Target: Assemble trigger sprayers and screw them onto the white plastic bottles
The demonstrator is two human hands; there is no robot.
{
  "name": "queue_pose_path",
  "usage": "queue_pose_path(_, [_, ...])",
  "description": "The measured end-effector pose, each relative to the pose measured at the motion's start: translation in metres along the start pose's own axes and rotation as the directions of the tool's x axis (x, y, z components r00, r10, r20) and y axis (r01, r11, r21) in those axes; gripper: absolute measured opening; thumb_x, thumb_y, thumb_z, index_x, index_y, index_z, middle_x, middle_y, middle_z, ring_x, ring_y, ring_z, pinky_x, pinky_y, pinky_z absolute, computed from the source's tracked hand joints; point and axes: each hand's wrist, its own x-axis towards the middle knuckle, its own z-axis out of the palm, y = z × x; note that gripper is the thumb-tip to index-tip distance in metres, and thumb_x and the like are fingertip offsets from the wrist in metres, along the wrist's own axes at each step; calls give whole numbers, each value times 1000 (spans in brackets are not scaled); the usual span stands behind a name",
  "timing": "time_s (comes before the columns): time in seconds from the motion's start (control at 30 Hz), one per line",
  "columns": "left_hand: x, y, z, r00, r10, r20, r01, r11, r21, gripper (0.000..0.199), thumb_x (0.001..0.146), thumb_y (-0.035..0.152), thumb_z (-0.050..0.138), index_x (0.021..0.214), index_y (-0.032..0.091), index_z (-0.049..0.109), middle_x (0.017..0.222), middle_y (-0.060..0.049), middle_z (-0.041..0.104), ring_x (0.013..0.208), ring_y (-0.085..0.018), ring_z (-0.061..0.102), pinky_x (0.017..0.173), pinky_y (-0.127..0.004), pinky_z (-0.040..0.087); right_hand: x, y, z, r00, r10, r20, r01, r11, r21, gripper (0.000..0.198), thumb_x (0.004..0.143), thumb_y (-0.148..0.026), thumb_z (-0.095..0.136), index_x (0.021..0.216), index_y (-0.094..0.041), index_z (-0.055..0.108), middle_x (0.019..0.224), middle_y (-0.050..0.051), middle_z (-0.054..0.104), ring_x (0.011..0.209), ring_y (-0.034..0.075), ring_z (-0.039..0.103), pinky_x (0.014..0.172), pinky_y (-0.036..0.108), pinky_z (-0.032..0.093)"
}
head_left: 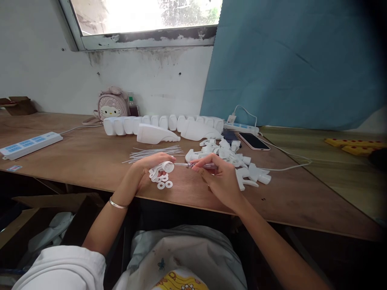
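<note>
My left hand [155, 160] is closed around a white trigger sprayer head [167, 166], its round collar turned to the right. In my right hand [216, 171] is a screwdriver [208, 165] with a see-through reddish handle. Its thin metal shaft points left, the tip at or very near the collar; whether it touches I cannot tell. Below the left hand lie several flat white washers [165, 184]. Thin white tubes [151, 152] are spread just behind that hand. A pile of white sprayer heads [226, 152] sits behind and right of my right hand.
White bottles [159, 133] line the table's [99, 161] back. A phone [254, 141] lies back right beside a cable [290, 166]. At far left is a power strip [32, 144]; a pink bag [112, 105] stands by the wall. An open carton [81, 209] with white parts sits below left.
</note>
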Motion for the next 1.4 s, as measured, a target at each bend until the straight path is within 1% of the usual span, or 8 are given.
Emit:
queue_pose_path(0.1, [0, 1, 0, 996, -81, 23, 80, 997, 19, 25, 67, 39, 65, 71, 17, 56, 54, 2, 53, 39, -12, 51, 34, -22, 36, 2, 2, -1, 998, 57, 7, -58, 998, 10, 15, 77, -31, 62, 70, -20, 55, 82, 3, 68, 80, 18, 65, 63, 30, 53])
queue_pose_path(0.4, [2, 1, -1, 999, -44, -28, 46, 998, 47, 31, 67, 45, 64, 66, 17, 51, 56, 0, 52, 43, -13, 52, 36, -23, 33, 8, 20, 4, 990, 123, -70, -117, 990, 74, 18, 74, -32, 64, 71, -19, 53, 77, 4, 68, 73, 18, 65, 66, 32, 53])
queue_pose_path(0.53, [-4, 7, 1, 1000, 6, 0, -6, 995, 98, 36, 68, 50, 63, 69, 17, 48, 58, 2, 50, 44, -11, 49, 35, -21, 32, 2, 18, 8, 992, -73, -101, 64, 993, -96, 10, 80, -27, 58, 73, -20, 54, 81, 3, 68, 80, 17, 65, 72, 31, 54])
queue_pose_path(0.7, [-9, 10, 1, 993, 93, 71, -106, 974, 201, 37, 65, 42, 69, 77, 18, 44, 64, 4, 51, 46, -7, 49, 39, -18, 37, -4, 9, 9, 948, -318, -22, 291, 890, -350, 8, 82, -19, 52, 75, -21, 54, 80, 2, 68, 77, 15, 66, 67, 28, 54])
queue_pose_path(0.87, [-5, 5, 2, 994, 102, 42, -109, 964, 242, 44, 62, 28, 70, 91, 20, 38, 68, 4, 54, 46, -7, 50, 42, -18, 41, 0, 11, 4, 981, -188, -43, 159, 918, -364, 6, 80, -22, 55, 75, -21, 54, 76, 1, 67, 71, 16, 65, 63, 28, 53])
queue_pose_path(1.13, [-2, 3, 8, 968, 243, -61, -215, 931, 295, 29, 61, 23, 65, 84, 17, 49, 73, 2, 53, 58, -8, 50, 48, -18, 42, 5, 12, 2, 995, -79, -66, 54, 945, -322, 8, 78, -24, 58, 73, -21, 53, 74, 0, 66, 69, 16, 63, 63, 28, 51])
queue_pose_path(1.27, [-2, 3, 9, 957, 273, -102, -221, 908, 355, 32, 59, 27, 66, 87, 16, 55, 72, 2, 53, 61, -10, 50, 50, -18, 41, 1, 13, 4, 986, -166, -6, 146, 882, -448, 8, 82, -24, 53, 74, -22, 53, 75, 2, 67, 69, 16, 63, 63, 28, 49])
queue_pose_path(1.4, [0, 0, 8, 953, 285, -101, -231, 902, 364, 33, 59, 27, 65, 88, 16, 57, 70, 1, 54, 58, -11, 52, 50, -20, 43, -4, 16, 9, 944, -285, 164, 326, 750, -576, 19, 85, -20, 42, 72, -22, 55, 76, 4, 67, 67, 15, 62, 60, 26, 45])
